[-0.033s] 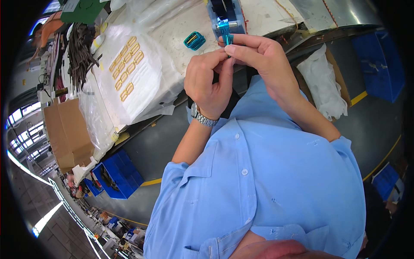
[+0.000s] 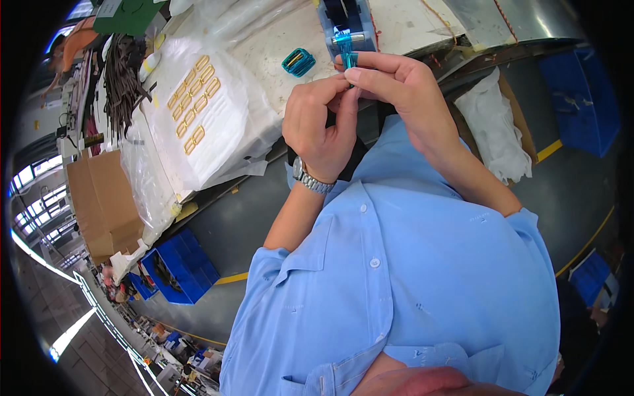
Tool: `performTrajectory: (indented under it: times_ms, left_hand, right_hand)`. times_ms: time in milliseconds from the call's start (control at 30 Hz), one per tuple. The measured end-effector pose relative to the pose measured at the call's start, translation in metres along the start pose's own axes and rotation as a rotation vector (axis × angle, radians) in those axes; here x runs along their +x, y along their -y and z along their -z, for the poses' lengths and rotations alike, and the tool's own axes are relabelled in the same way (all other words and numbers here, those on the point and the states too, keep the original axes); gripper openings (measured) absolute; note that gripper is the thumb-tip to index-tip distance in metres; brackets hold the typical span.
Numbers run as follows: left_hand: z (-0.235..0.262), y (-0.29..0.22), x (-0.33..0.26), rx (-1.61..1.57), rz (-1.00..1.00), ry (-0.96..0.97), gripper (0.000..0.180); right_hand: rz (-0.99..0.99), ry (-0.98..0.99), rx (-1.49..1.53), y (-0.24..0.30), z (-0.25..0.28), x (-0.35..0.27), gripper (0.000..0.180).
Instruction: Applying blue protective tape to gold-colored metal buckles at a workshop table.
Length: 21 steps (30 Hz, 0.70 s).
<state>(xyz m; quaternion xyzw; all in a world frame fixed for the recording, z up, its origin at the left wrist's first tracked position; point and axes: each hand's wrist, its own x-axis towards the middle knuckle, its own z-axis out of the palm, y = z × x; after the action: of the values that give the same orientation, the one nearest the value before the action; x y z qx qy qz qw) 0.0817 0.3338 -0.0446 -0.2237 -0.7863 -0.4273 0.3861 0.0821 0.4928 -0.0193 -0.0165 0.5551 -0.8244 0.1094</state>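
My right hand [image 2: 411, 87] pinches a short piece of shiny blue tape [image 2: 350, 61] between thumb and forefinger. Its fingertips meet those of my left hand [image 2: 318, 125], which is closed, with a metal watch [image 2: 310, 177] at the wrist. Whatever the left fingers grip is hidden behind them. Just beyond the fingertips stands a tape dispenser [image 2: 364, 30] with blue tape at its front. To the left of it lies a small stack of rings wrapped in blue [image 2: 298, 63], with gold showing inside. Farther left, several gold oval rings [image 2: 193, 99] rest in rows on white sheeting [image 2: 224, 142].
Dark strips [image 2: 122, 86] lie bunched at the far left, above an open cardboard box [image 2: 105, 204]. Blue bins [image 2: 181, 267] stand on the floor at lower left, another blue bin [image 2: 581, 99] at right. Near that one, a carton holds white bagged material [image 2: 495, 125].
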Motion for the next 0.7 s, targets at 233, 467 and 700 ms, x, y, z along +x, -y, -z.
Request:
performTrajectory:
  times_ms: [233,467,700]
  left_hand:
    - [-0.002,-0.013,-0.008,-0.018,0.087,0.001,0.021]
    - [-0.001,-0.017,-0.009,-0.029,0.145,0.039,0.021]
    - [0.001,-0.023,-0.007,-0.053,0.187,0.091,0.021]
  right_hand:
    - [-0.012,-0.043,-0.003,0.005,-0.004,-0.008,0.039]
    - [-0.053,-0.095,0.052,0.004,-0.005,-0.01,0.048]
    - [-0.05,-0.114,0.061,0.0,-0.005,-0.017,0.041]
